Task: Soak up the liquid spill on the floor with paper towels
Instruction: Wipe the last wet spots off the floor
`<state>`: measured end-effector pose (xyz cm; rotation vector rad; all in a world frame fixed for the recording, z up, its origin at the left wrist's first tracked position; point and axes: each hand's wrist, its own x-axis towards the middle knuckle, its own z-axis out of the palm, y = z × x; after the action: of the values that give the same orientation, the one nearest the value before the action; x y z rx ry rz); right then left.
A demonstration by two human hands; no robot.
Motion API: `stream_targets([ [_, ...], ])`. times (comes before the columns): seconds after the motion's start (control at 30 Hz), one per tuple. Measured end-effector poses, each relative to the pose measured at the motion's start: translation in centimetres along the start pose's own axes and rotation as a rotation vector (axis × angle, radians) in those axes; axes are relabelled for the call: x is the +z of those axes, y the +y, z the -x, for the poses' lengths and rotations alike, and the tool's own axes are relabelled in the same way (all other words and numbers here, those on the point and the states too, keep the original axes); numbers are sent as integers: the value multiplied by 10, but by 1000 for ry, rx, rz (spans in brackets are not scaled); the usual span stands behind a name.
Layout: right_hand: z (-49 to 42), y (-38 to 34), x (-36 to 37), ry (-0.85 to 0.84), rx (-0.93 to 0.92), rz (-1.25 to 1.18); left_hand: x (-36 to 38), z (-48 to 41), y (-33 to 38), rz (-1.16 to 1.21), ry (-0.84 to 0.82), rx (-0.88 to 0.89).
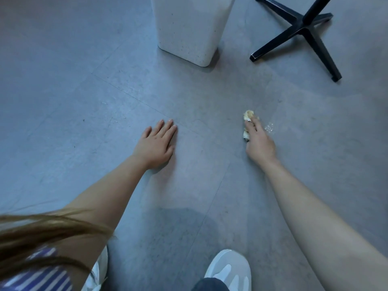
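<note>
Hanging in at 8 o'clock, nearest the camera, long brown hair (42, 234) falls across a blue-and-white striped garment (35, 276). At 6 o'clock a grey-white shoe (228, 269) stands on the grey floor (189, 196), and a second shoe (100, 267) shows partly beside the striped cloth at 7 o'clock. 2 bare forearms reach away from there. The left hand (156, 144), just left of the view's centre, lies flat on the floor with its fingers straight and close together, holding nothing. The right hand (259, 143), toward 3 o'clock of the left one and well apart from it, grips a crumpled, yellow-stained paper towel (248, 115) and presses it to the floor. 2 fingers stretch along the top of the wad, which shows past the fingertips and again on the thumb side. Just beside those fingers, at their 3 o'clock, a small patch of clear droplets, the spill (269, 128), glistens on the floor, not covered by the towel. Farther off, at 12 o'clock, stands a white speckled bin (189, 28), and at 1 o'clock a black cross-shaped table base (304, 32).
</note>
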<state>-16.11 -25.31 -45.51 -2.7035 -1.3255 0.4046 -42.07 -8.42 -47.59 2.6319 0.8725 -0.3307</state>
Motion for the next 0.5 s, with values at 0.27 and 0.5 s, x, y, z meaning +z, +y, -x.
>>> stream_targets([
  [0.27,53,45,-7,153,174,1,10,4,53,-102,50,88],
  [0.5,93,64,-13,73,182,-73,14,-7,107,-119,-13,235],
])
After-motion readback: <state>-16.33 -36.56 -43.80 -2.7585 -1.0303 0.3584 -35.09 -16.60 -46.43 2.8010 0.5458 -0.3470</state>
